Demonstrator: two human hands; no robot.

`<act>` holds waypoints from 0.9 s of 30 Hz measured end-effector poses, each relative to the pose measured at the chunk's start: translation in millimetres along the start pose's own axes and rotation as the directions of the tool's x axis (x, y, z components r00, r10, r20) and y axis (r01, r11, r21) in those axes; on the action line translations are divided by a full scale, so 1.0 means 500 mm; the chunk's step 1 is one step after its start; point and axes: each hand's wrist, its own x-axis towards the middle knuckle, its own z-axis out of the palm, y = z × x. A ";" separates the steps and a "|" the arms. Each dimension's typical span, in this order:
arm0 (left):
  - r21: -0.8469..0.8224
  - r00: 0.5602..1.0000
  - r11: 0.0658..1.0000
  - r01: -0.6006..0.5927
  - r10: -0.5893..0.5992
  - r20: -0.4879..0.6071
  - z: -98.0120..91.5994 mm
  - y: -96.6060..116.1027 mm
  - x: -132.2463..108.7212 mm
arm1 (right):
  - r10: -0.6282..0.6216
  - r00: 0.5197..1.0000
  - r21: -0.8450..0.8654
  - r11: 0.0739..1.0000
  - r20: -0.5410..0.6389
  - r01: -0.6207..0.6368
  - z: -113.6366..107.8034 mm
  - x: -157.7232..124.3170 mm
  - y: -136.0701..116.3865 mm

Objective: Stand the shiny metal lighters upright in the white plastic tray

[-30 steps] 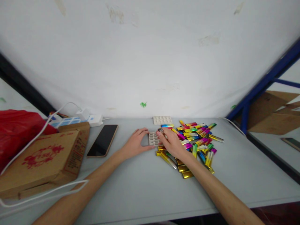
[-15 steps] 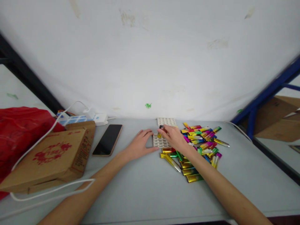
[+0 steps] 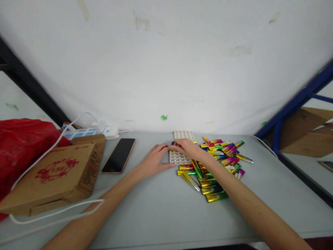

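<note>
A pale tray with rows of holes (image 3: 179,159) lies on the grey table, partly hidden by my right hand. My left hand (image 3: 153,162) rests at its left side, thumb and fingers spread apart, the thumb along the near edge and the fingertips by the left corner. Over the tray, my right hand (image 3: 188,148) pinches a lighter (image 3: 173,143); its dark end shows and its yellow body is mostly covered by fingers. Right of the tray lies a loose pile of shiny, multicoloured lighters (image 3: 212,190), partly under my right forearm.
Behind my right hand is another pale holed section (image 3: 184,134), near the wall. To the left are a phone (image 3: 119,155), a cardboard box (image 3: 59,173), a red bag (image 3: 28,142), a power strip (image 3: 110,132) and a white cable (image 3: 54,211). A blue frame (image 3: 279,133) stands right.
My right hand has moved slightly left with the lighter and lowered it toward the tray's left edge. My left hand stays in place.
</note>
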 end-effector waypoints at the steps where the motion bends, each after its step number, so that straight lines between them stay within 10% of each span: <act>1: 0.005 1.000 1.000 0.001 -0.001 0.005 -0.001 0.000 0.000 | -0.001 1.000 0.014 1.000 0.017 0.001 -0.001 0.009 0.003; 9: -0.003 1.000 1.000 -0.003 0.003 0.007 -0.005 -0.003 0.000 | 0.058 0.998 0.123 0.991 -0.030 -0.054 -0.010 -0.006 -0.007; 13: -0.006 0.999 1.000 -0.021 0.021 -0.030 -0.003 -0.007 0.000 | 0.134 0.959 0.137 0.985 -0.250 -0.102 -0.064 -0.099 0.031; 16: -0.005 0.999 1.000 -0.029 0.029 -0.036 -0.001 -0.010 0.000 | 0.358 0.827 0.059 0.927 -0.434 -0.371 -0.137 -0.193 0.104; 21: -0.006 0.998 1.000 -0.027 0.027 -0.048 -0.001 -0.009 0.001 | 0.739 0.407 -0.061 0.447 -0.537 -0.892 -0.241 -0.298 0.246; 27: -0.031 0.999 0.999 -0.026 0.025 -0.019 -0.009 -0.020 -0.001 | 0.811 0.261 0.015 0.315 -0.524 -0.949 -0.244 -0.323 0.312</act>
